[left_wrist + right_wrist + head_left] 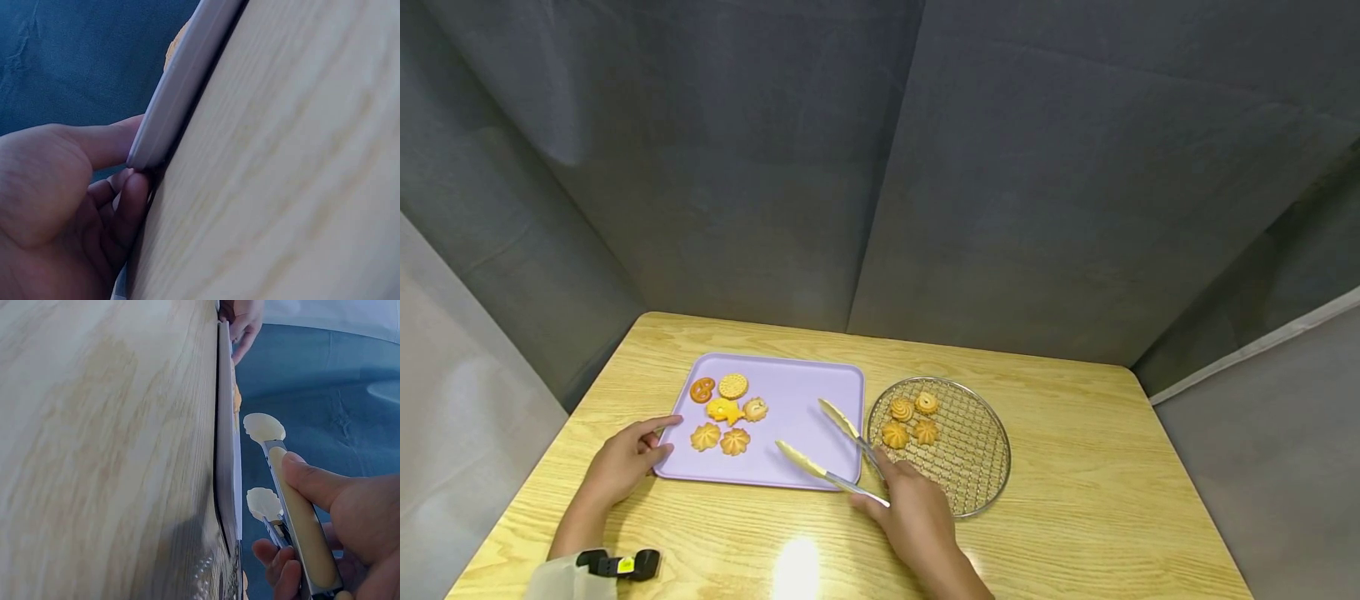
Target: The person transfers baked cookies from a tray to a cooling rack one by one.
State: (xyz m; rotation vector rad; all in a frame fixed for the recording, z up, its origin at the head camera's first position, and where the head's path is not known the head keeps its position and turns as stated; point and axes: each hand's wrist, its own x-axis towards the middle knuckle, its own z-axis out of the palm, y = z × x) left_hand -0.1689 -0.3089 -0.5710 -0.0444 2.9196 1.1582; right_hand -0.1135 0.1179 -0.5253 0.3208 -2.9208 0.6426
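Observation:
My left hand (617,463) pinches the left edge of a lilac tray (808,380), one digit over the rim and others against its side in the left wrist view. On the tray's left half lie a pretzel (702,390), a round cracker (733,386), a yellow fish-shaped cookie (724,410), a pale scalloped cookie (756,408) and two ridged cookies (735,442). My right hand (919,510) grips metal tongs (306,531) with cream tips. The tongs' arms are spread, nothing between them, with the tips over the tray's right part.
Right of the tray, a round wire rack (970,454) bears several cookies (926,432) on its left side; the right hand overlaps its lower left edge. Both stand on a wooden table (1075,483). Grey curtains (760,208) hang behind and beside it.

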